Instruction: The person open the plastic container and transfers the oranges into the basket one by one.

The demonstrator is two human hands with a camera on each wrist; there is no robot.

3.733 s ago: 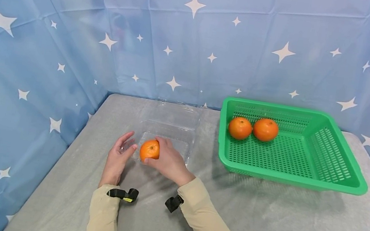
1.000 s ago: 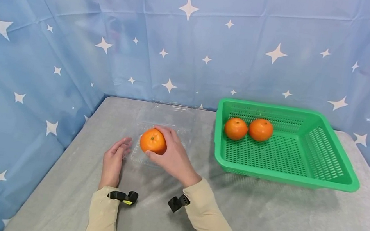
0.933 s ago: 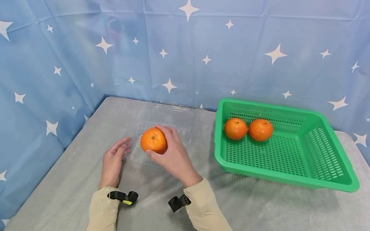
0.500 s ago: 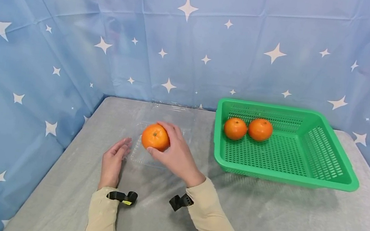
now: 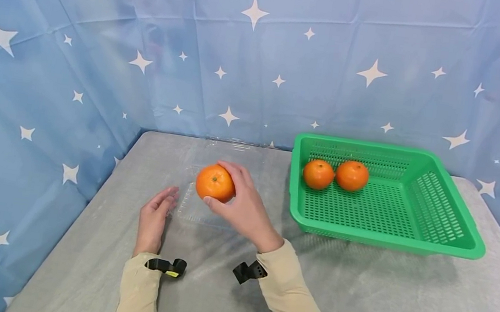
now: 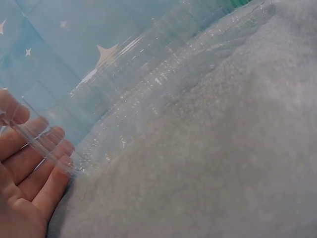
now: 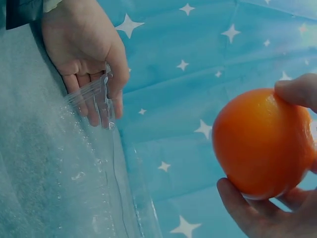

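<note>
My right hand (image 5: 245,206) grips an orange (image 5: 216,182) between thumb and fingers, holding it above a clear plastic container (image 5: 203,214). The right wrist view shows this orange (image 7: 262,144) close up, with fingertips beneath it and the thumb on top. At the container's left side, my left hand (image 5: 154,222) pinches the rim. In the left wrist view, the fingers (image 6: 37,168) show through the transparent wall (image 6: 124,114), with the thumb on its other side. The container's clear lid (image 5: 236,149) lies folded back behind it.
A green perforated basket (image 5: 391,242) stands to the right on the grey table (image 5: 354,304). Two more oranges, a left one (image 5: 318,174) and a right one (image 5: 352,175), sit in its back left corner. A blue star-patterned cloth (image 5: 279,48) hangs behind and at the left.
My right hand has raised the orange from down in the container and carried it slightly to the right. Since the earliest frame, the left thumb has drawn closer to its fingers at the rim.
</note>
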